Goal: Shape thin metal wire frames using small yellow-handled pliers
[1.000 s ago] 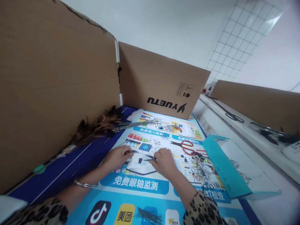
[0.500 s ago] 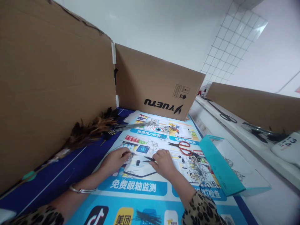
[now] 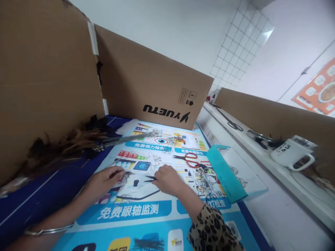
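My right hand (image 3: 169, 179) is closed around small pliers (image 3: 150, 179), whose dark pointed jaws stick out to the left and stand slightly apart. Across from them my left hand (image 3: 108, 177) pinches with thumb and forefinger. Something thin and wispy shows at its fingertips, too fine to name. Both hands rest low over a printed poster sheet (image 3: 136, 211). Beyond my right hand lie scissors with red handles (image 3: 192, 160). A tangled heap of wire loops and rings (image 3: 209, 183) is to the right of that hand.
Brown feathers (image 3: 70, 139) and a bundle of thin metal rods (image 3: 128, 138) lie left. Cardboard panels (image 3: 151, 76) stand left and behind. A teal-edged clear box (image 3: 226, 174) sits right, below a ledge with a white mug (image 3: 291, 153). Short dark wires (image 3: 148, 243) lie in front.
The view has turned to the right, so everything sits further left and the mug shows fully. Both hands keep nearly the same pose over the sheet.
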Available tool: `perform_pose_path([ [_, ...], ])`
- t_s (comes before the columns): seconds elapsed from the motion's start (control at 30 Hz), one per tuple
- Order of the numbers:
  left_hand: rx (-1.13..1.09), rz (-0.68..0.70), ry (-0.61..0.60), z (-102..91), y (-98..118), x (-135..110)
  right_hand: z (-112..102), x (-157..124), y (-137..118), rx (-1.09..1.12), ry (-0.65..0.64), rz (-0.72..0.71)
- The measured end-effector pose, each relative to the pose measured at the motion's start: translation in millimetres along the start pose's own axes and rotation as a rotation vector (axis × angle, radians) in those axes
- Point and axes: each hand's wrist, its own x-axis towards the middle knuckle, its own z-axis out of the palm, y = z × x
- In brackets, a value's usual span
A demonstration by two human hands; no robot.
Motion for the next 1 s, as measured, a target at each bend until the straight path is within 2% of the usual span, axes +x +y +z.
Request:
perform_pose_path([
  [0.2, -0.032, -0.024, -0.002, -2.1, 0.3, -0.8, -5.1, -0.1, 10.3, -0.001, -0.072, 0.040],
  [0.43, -0.071, -0.043, 0.016, -5.7, 4.6, -0.5, -22.2, -7.6, 19.6, 0.059, -0.138, 0.054],
  [0.6, -0.110, -0.069, 0.081, -7.4, 4.0, -0.7, -33.2, -18.2, 23.8, 0.124, -0.237, 0.135],
  [0.83, -0.159, -0.129, 0.125, -7.5, 2.1, -0.3, -36.8, -19.2, 14.9, 0.093, -0.269, 0.214],
  [1.0, -0.176, -0.153, 0.100, -6.2, -1.8, -0.1, -33.0, -12.3, 6.5, 0.063, -0.251, 0.247],
])
